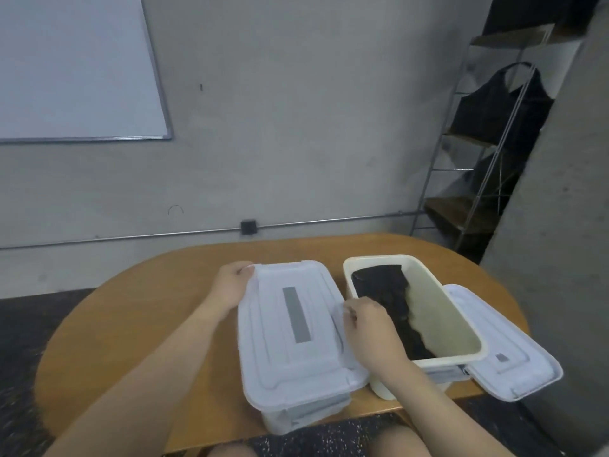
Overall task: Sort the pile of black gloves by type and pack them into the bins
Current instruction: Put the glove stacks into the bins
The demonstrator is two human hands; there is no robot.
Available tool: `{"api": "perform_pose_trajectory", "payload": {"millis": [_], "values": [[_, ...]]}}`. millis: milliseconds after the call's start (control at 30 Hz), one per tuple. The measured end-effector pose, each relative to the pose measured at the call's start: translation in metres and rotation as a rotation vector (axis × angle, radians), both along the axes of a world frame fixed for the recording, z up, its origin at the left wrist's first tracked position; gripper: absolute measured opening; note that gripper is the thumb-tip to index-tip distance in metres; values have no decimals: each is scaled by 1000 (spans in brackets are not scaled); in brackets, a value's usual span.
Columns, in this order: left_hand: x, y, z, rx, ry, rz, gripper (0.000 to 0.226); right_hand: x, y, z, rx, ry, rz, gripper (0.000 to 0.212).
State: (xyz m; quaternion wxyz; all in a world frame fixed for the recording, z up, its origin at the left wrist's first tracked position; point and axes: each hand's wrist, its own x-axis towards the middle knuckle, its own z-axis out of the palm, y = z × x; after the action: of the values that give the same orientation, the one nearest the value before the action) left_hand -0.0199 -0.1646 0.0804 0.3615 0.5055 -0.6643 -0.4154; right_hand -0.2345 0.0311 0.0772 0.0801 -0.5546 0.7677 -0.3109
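whiteboard (75, 65) on wall; black bag (501, 103) on metal shelf (461, 212).

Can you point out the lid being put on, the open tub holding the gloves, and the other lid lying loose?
White plastic lid with grey strip (290, 321): head view, on its flat top.
Open cream plastic bin (441, 308): head view, on its bare inner wall.
Loose white lid (514, 361): head view, on its top.

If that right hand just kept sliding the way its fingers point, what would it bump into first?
Probably nothing new: the right hand points leftward across the closed bin's lid, whose right edge it already touches. Beyond lies the raised lid top; depth is unclear.
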Motion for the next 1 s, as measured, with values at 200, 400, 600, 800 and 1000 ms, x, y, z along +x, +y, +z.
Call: {"api": "perform_pose_trajectory", "payload": {"millis": [200, 400, 600, 800, 1000], "values": [[-4, -17, -12, 24, -24, 76, 29, 5, -10, -2, 10, 83, 24, 45], [24, -15, -19, 109, -5, 29, 29, 10, -22, -8, 16, 137, 46, 24], [89, -2, -24, -133, -293, 44, 41, 14, -82, 0, 87, 120, 195, 18], [152, 25, -23, -43, -215, 224, 59, 45, -163, 18, 147, 214, 210, 30], [168, 50, -23, 99, 124, 234, 67, 67, -179, 18, 201, 41, 104, 71]]}}
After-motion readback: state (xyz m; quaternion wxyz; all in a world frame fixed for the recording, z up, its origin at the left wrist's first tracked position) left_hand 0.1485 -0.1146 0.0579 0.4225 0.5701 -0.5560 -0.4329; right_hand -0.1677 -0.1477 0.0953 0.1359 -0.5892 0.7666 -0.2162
